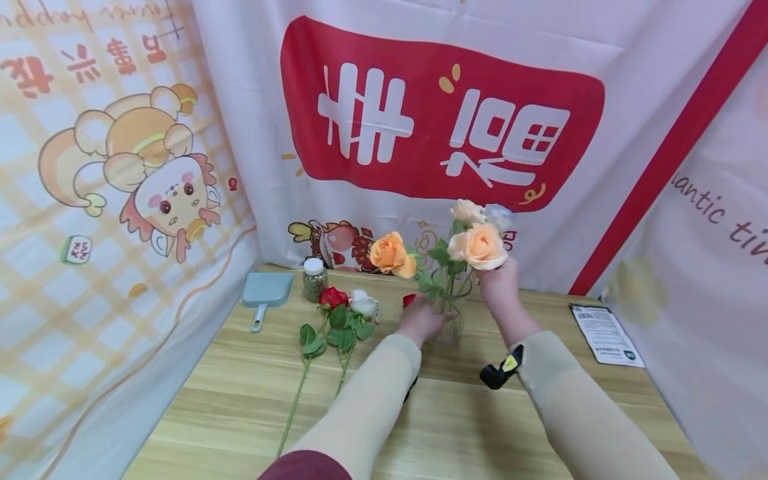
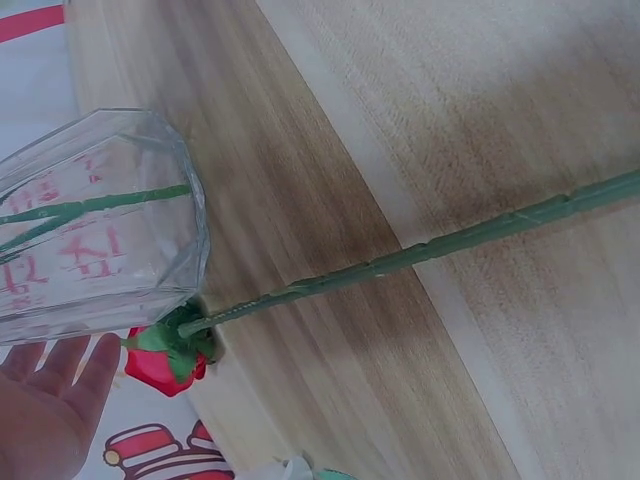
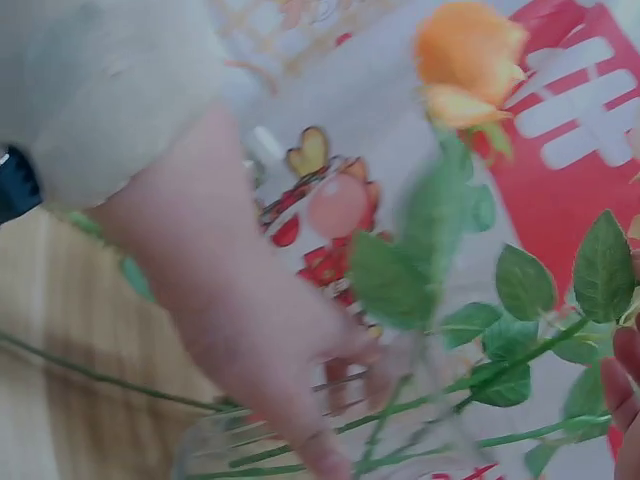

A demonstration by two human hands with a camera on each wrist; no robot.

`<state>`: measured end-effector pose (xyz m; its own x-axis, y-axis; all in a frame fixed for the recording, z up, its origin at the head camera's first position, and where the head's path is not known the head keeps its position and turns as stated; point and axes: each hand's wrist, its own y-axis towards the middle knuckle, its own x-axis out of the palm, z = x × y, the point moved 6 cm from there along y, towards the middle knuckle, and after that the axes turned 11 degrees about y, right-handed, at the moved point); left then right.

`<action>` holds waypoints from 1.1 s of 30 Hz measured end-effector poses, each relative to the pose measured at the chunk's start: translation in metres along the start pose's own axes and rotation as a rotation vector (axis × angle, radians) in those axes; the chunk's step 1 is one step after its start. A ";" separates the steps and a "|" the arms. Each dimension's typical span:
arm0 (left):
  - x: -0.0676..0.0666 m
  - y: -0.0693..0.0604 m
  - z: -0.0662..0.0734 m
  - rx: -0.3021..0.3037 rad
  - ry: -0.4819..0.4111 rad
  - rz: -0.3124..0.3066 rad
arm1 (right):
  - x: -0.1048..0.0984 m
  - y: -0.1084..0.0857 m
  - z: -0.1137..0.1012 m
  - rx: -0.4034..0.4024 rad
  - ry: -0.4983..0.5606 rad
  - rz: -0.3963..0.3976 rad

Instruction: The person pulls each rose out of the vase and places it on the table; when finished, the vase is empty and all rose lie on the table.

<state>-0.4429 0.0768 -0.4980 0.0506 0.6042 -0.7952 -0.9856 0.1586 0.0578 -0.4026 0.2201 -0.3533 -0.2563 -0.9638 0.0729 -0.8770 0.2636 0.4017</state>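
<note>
the left hand (image 1: 427,321), at the centre of the head view, wraps the clear faceted glass vase (image 2: 110,250), thumb on one side and fingers on the other. the right hand (image 1: 501,288), right of centre, is well closed beneath a peach-coloured fabric rose (image 1: 485,248) and appears to hold its green stem; the exact pinch is hidden.

the vase stands on the pale wood-grain table (image 1: 474,413), with green stems inside, one ending close to its base in the left wrist view. an orange fabric rose (image 1: 389,255) leans out to the left, while a cream rose (image 1: 467,211) and a pale blue rose (image 1: 498,216) crowd behind the peach one. a red fabric rose (image 2: 165,365) lies just beside the vase base, at the lower left of the left wrist view.

to settle these stems well, i would keep the left grip low and steady without squeezing, since tall, top-heavy blooms could tip light glass. the right hand should work on the stem, sparing the petals, and ease it down at a slant so leaves don't snag at the mouth. turning the peach bloom outward should offset the orange one's lean.
</note>
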 end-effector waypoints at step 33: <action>0.004 0.000 -0.004 0.010 0.004 0.008 | -0.007 0.010 0.045 0.184 -0.280 -0.077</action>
<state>-0.4437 0.0756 -0.5034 0.0425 0.6026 -0.7969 -0.9844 0.1615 0.0696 -0.4278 0.2317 -0.3910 -0.2657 -0.9399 -0.2145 -0.9502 0.2178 0.2228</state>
